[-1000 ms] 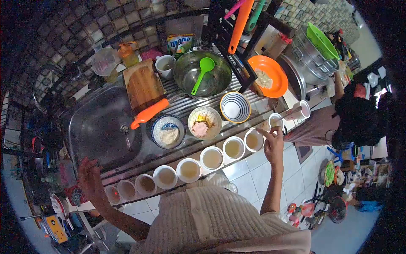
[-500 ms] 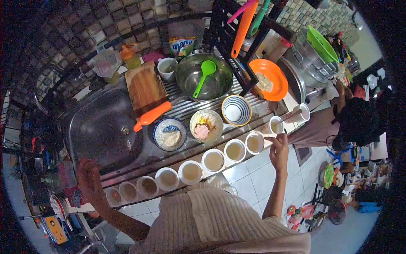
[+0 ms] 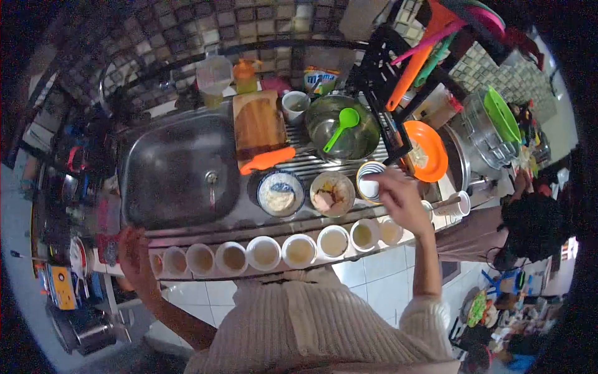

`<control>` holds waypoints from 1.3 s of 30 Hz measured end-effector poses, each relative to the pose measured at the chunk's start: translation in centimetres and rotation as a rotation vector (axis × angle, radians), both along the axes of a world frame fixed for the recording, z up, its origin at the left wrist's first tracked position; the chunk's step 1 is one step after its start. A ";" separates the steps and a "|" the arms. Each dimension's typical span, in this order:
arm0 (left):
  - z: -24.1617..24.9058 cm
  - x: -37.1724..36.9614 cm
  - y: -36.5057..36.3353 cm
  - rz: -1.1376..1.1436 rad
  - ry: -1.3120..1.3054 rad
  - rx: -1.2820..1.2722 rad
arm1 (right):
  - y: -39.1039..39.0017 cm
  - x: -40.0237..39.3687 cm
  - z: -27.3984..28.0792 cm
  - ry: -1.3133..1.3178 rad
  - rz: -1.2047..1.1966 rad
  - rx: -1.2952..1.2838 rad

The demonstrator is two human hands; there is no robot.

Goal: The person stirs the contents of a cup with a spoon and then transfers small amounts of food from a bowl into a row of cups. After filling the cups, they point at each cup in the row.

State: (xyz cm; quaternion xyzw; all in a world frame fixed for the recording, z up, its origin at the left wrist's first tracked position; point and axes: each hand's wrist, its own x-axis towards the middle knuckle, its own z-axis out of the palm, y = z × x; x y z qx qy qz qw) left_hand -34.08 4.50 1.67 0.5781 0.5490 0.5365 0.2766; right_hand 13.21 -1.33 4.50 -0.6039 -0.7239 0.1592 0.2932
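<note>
My right hand point(image 3: 403, 202) is over the striped bowl point(image 3: 372, 182), its index finger extended across the bowl's right side and nothing visible in it. Along the counter's front edge runs a row of several cups of cloudy liquid point(image 3: 299, 250). Beside the row's left end is my left hand point(image 3: 135, 257), dim, with loosely curved fingers slightly apart and no object visible in them. Behind the row stand a bowl of white paste point(image 3: 277, 198) and a bowl with pink and brown contents point(image 3: 325, 201). A green ladle point(image 3: 341, 129) rests in a metal bowl point(image 3: 367, 142).
At the left is a steel sink point(image 3: 168, 181). A wooden board point(image 3: 256, 124) has an orange-handled tool point(image 3: 269, 160) at its front. An orange plate point(image 3: 436, 163) lies right of a black rack point(image 3: 389, 134). Another person point(image 3: 532, 221) is at the far right.
My right hand has moved from beside the right-end cups to over the striped bowl. The view has shifted, moving the counter items rightward. My left hand stays near the row's left end.
</note>
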 end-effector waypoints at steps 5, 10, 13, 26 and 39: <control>0.1 -1.9 -1.3 0.087 0.139 0.011 | 8.4 -4.8 -5.8 -0.110 0.495 -0.280; 1.5 -0.7 -1.5 0.260 0.175 -0.012 | 12.2 -8.4 -10.3 -0.474 0.509 -0.478; 1.9 0.0 -1.7 0.206 0.077 0.037 | 12.5 -8.9 -10.7 -0.564 0.513 -0.467; 0.8 -0.5 -0.3 0.156 0.061 0.045 | 13.4 -7.0 -12.6 -0.167 0.567 -0.493; 1.0 1.8 -1.1 0.069 0.089 0.037 | 7.1 -7.5 -3.4 0.492 0.467 -0.491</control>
